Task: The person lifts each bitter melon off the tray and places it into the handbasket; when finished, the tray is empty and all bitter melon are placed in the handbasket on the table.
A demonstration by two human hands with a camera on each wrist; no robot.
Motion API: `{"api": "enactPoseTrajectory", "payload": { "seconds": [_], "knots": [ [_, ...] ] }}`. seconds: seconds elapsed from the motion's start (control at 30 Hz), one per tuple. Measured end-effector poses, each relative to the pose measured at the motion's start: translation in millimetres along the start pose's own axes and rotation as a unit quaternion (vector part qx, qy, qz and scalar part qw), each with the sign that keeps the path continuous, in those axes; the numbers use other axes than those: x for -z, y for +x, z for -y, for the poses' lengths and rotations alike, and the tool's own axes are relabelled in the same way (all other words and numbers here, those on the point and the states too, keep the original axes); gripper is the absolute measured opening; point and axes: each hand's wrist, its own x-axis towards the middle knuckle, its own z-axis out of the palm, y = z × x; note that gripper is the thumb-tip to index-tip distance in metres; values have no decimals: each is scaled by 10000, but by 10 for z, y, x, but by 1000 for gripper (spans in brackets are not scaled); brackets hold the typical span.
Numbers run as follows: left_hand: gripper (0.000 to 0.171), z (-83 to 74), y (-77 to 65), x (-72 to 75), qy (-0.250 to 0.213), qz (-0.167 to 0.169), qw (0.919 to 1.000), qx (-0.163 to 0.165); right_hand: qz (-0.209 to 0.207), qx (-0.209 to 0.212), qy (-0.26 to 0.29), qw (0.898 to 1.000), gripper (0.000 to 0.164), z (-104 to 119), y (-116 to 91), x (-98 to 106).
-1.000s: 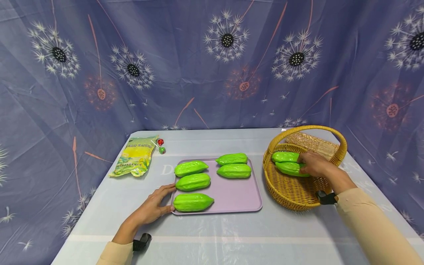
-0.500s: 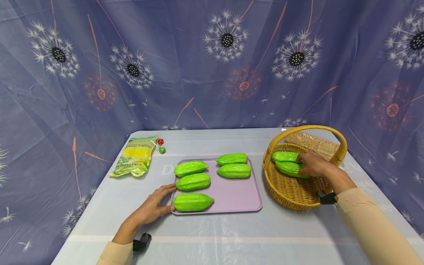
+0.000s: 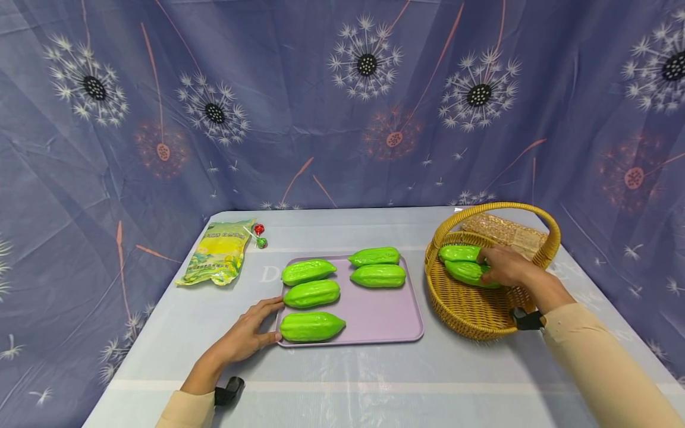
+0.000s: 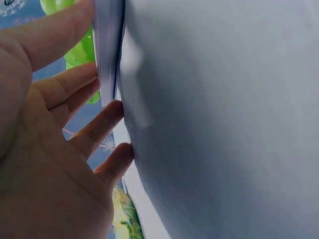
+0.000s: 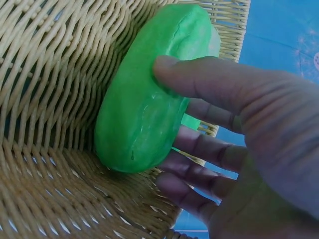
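Observation:
In the head view my left hand (image 3: 248, 333) lies at the left edge of a pale purple tray (image 3: 377, 315), thumb and fingertips touching its side. Its fingers look fairly straight in the left wrist view. The tray bears several long, ridged green fruits, one (image 3: 313, 327) at the near left and a pair at the back right. On the right, my right hand (image 3: 508, 266) reaches into a woven basket (image 3: 446, 309). There it grips a ridged green fruit (image 5: 144, 104), with the thumb over the front and the fingers behind. A second green fruit (image 3: 459, 253) lies just behind that one.
A yellow-green bag (image 3: 216, 252) lies at the back left, beside a red lollipop (image 3: 259, 229) and a green lollipop (image 3: 261, 242). Behind the basket is a golden, glittery flat item (image 3: 505, 230). The basket's handle arches above my right hand. A patterned curtain (image 3: 299, 107) hangs behind the table.
My right fingers have shifted very slightly leftward on the fruit in the basket. The left hand, tray and other fruits stay where they were.

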Motion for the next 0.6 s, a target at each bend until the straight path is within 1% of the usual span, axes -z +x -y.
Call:
{"api": "enactPoseTrajectory", "payload": {
  "seconds": [0.27, 0.6],
  "knots": [
    [63, 11, 8, 1, -20, 41, 10000, -6, -192, -16, -103, 9998, 37, -16, 23, -16],
    [62, -2, 0, 7, -12, 29, 10000, -64, -87, -109, 38, 9999, 39, 5, -14, -28]
  ]
}}
